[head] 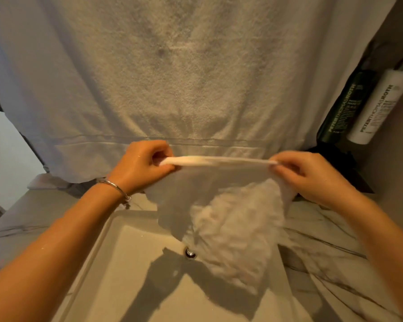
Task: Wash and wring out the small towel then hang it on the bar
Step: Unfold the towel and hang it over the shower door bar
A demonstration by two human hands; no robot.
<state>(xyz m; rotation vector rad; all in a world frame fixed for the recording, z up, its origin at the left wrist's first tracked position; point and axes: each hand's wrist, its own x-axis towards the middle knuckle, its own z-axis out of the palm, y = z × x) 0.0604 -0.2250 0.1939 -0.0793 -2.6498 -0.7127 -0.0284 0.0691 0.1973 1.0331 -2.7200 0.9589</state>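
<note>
I hold a small white towel [233, 219] stretched out above the sink [130, 263]. My left hand [142, 166] pinches its left top corner and my right hand [312, 175] pinches the right top corner, so the top edge runs taut between them. The rest of the cloth hangs down, crumpled and blurred, over the basin. No bar is visible; a large pale towel [172, 73] hangs in front of me and covers the wall behind the sink.
The rectangular basin has a metal drain [190, 252] at its middle. A marbled counter [330, 247] surrounds it. Two toiletry bottles, one dark [344, 108] and one white [377, 108], stand at the far right on the wall side.
</note>
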